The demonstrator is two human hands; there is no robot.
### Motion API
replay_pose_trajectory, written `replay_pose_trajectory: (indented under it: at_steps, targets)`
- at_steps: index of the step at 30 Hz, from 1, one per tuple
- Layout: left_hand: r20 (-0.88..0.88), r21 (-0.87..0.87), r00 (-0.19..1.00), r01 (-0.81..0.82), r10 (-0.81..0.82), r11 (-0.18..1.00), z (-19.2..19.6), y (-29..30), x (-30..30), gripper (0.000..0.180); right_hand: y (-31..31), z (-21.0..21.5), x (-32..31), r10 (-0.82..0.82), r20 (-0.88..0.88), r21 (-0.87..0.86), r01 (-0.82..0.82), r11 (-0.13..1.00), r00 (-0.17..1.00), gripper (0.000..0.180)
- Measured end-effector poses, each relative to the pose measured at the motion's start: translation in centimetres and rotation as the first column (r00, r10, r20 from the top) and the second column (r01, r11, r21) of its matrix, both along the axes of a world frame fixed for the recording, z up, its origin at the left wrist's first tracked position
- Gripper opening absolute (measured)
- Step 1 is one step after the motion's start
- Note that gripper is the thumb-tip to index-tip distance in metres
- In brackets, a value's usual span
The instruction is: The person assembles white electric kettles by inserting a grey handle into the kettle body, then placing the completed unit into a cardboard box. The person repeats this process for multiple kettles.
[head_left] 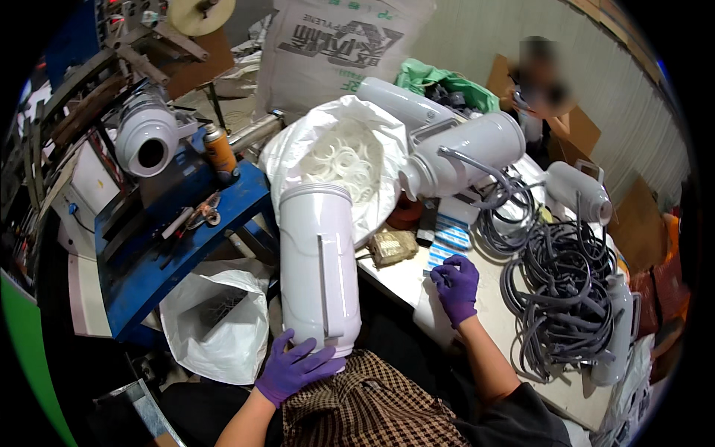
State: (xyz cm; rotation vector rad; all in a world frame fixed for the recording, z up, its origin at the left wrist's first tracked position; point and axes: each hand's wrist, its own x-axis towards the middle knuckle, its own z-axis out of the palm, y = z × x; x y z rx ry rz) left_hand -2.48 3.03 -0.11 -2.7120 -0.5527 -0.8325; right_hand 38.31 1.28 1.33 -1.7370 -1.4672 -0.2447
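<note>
My left hand [298,370] holds the big pale grey plastic tank [302,261] low down, with its fingers spread over the bottom end, right by my checked apron [365,410]. The tank is in front of me, its far end toward a big white sack [389,123]; I can't tell if they touch. Its long handle [326,287] faces up, and I think my hand is there so it won't roll or slip. My right hand [456,289] is over the white table [573,398], near some blue-and-white packs [449,237]. Its fingers are bent in — I can't tell if something tiny is pinched there.

The big white sack has its mouth wide open, with lots of whitish plastic rings [350,167] inside, maybe put close so they are easy to reach. Low on my left, a smaller white sack [212,357] is open too, but what's deep inside is too dark to name. At the back, a green bag [417,74] holds dark grey parts [450,97]. Grey hoses [555,294] lie looped on the table — I guess so they don't spread everywhere.
</note>
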Motion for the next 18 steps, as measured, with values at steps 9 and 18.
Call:
replay_pose_trajectory:
  at_steps: [9,18]
  targets:
    - [-0.076,0.021,0.997,0.012,-0.01,1.0,-0.5,0.1,-0.2,0.056,12.2,11.4,-9.4,0.519,-0.416,-0.025,-0.579,0.815,0.747,0.022]
    - [-0.055,-0.033,0.998,0.027,-0.028,0.999,-0.2,0.2,-0.4,0.057,18.7,9.8,-10.4,0.457,-0.503,-0.187,-0.609,0.771,0.734,0.028]
